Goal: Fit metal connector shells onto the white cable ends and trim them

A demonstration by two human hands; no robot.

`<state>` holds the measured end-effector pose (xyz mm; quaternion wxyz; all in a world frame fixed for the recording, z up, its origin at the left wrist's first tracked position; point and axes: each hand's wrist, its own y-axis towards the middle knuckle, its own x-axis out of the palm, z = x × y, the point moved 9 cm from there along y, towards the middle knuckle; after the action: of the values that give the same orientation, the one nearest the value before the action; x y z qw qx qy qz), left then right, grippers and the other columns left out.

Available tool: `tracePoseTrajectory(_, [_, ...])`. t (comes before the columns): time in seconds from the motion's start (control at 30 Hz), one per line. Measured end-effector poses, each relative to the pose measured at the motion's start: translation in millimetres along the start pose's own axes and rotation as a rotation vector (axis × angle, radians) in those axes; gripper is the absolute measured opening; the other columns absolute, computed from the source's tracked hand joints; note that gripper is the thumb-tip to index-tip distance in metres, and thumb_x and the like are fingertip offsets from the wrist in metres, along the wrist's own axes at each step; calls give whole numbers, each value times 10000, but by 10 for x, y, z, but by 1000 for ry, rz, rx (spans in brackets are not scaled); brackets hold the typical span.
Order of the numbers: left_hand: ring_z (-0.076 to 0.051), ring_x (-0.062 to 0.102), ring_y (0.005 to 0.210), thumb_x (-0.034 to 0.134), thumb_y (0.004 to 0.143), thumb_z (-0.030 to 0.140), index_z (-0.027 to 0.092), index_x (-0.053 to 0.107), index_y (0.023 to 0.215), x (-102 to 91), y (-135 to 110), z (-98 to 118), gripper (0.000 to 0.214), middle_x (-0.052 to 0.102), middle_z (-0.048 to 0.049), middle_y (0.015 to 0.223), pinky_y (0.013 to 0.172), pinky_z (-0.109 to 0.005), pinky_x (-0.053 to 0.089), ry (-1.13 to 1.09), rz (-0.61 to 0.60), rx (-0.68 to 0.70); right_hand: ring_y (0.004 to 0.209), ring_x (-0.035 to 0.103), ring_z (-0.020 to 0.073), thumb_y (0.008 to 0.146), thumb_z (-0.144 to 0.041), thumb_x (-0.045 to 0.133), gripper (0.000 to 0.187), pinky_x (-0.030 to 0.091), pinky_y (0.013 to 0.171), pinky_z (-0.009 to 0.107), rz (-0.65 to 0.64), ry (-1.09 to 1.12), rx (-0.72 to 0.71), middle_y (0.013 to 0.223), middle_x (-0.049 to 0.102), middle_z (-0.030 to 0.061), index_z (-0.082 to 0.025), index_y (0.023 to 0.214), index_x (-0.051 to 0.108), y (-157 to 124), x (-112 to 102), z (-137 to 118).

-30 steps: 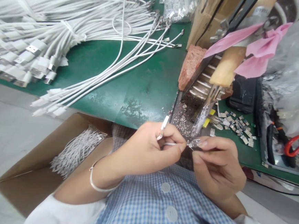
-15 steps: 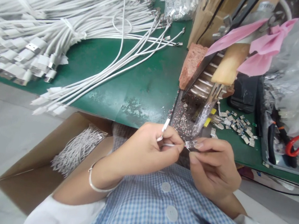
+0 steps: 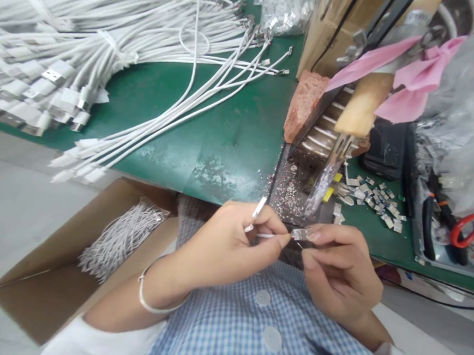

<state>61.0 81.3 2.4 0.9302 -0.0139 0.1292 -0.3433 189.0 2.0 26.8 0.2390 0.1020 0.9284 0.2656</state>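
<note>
My left hand (image 3: 231,248) is closed in a pinch on the end of a thin white cable (image 3: 266,235), with a white plug tip (image 3: 259,207) sticking up above the fingers. My right hand (image 3: 340,270) pinches a small shiny metal connector shell (image 3: 301,234) right at the cable's end. Both hands are held close together just in front of my blue checked shirt, below the edge of the green table (image 3: 223,138). Directly above them stands a soldering iron (image 3: 337,158) with a wooden handle.
Bundles of white cables (image 3: 107,52) lie across the table's left side. Small loose parts (image 3: 372,202) are scattered right of the iron. Red-handled scissors (image 3: 472,234) lie at far right. A cardboard box (image 3: 86,258) with white cable ties (image 3: 121,237) sits at lower left.
My hands stay together at the cable end with only slight shifts; the metal shell sits a little lower and closer to my left fingertips.
</note>
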Motion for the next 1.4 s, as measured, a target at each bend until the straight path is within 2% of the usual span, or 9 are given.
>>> tracePoseTrajectory(0.2, [-58, 536, 559, 621, 832, 134, 122, 661, 729, 29, -37, -88, 111, 629, 28, 623, 502, -126, 404, -70, -10, -38, 923, 638, 188, 790, 5, 597, 237, 614, 788, 355, -58, 34, 3, 975, 603, 50, -188, 926, 618, -17, 36, -12])
tracePoseTrajectory(0.37, [-62, 484, 524, 606, 802, 128, 123, 635, 685, 34, -57, -105, 121, 570, 36, 575, 483, -139, 395, -75, -2, -44, 947, 653, 195, 776, 24, 591, 253, 602, 802, 355, -101, 77, 21, 998, 606, 58, -182, 922, 604, -35, 65, -21])
tracePoseTrajectory(0.47, [-62, 448, 515, 588, 780, 108, 127, 620, 662, 27, -70, -123, 124, 519, 46, 557, 471, -142, 378, -72, 18, -47, 893, 657, 185, 794, 23, 566, 272, 599, 740, 339, -88, 100, 66, 972, 613, 56, -191, 959, 600, -55, 40, 10])
tracePoseTrajectory(0.57, [-59, 429, 506, 580, 764, 93, 127, 615, 665, 45, -82, -122, 111, 498, 52, 554, 459, -141, 360, -78, 28, -21, 738, 612, 153, 821, 3, 565, 295, 553, 613, 284, -52, 60, 87, 852, 599, 32, -192, 1034, 623, -69, -14, 10])
tracePoseTrajectory(0.67, [-52, 418, 499, 570, 759, 77, 124, 612, 679, 78, -91, -91, 102, 500, 56, 556, 453, -136, 345, -106, 22, 19, 674, 581, 136, 845, -19, 579, 370, 518, 553, 241, -139, -39, 40, 815, 597, 29, -179, 1173, 647, -85, 57, -50])
tracePoseTrajectory(0.83, [-46, 405, 509, 575, 802, 82, 118, 601, 714, 109, -107, -128, 99, 476, 66, 565, 466, -138, 340, -153, 21, -62, 684, 604, 160, 895, -86, 559, 534, 540, 576, 260, -220, -151, -48, 807, 611, 43, -193, 1417, 523, -153, 180, -97])
tracePoseTrajectory(0.93, [-49, 377, 497, 568, 864, 156, 124, 593, 755, 144, -127, -184, 116, 452, 74, 560, 455, -151, 320, -192, -3, -125, 673, 599, 169, 914, -113, 543, 603, 540, 594, 285, -256, -215, -90, 776, 610, 36, -209, 1497, 421, -206, 232, -94])
tracePoseTrajectory(1.07, [-59, 332, 499, 532, 918, 248, 133, 578, 784, 195, -145, -232, 183, 420, 77, 558, 444, -170, 284, -241, -42, -158, 653, 584, 170, 916, -115, 536, 641, 530, 588, 291, -264, -238, -125, 751, 606, 30, -209, 1526, 363, -243, 246, -98])
tracePoseTrajectory(1.4, [-72, 331, 511, 520, 919, 262, 145, 559, 798, 197, -164, -248, 173, 410, 68, 579, 455, -186, 285, -278, -36, -152, 695, 604, 176, 910, -124, 513, 658, 554, 603, 287, -311, -118, -83, 783, 599, 28, -242, 1535, 342, -250, 299, -49])
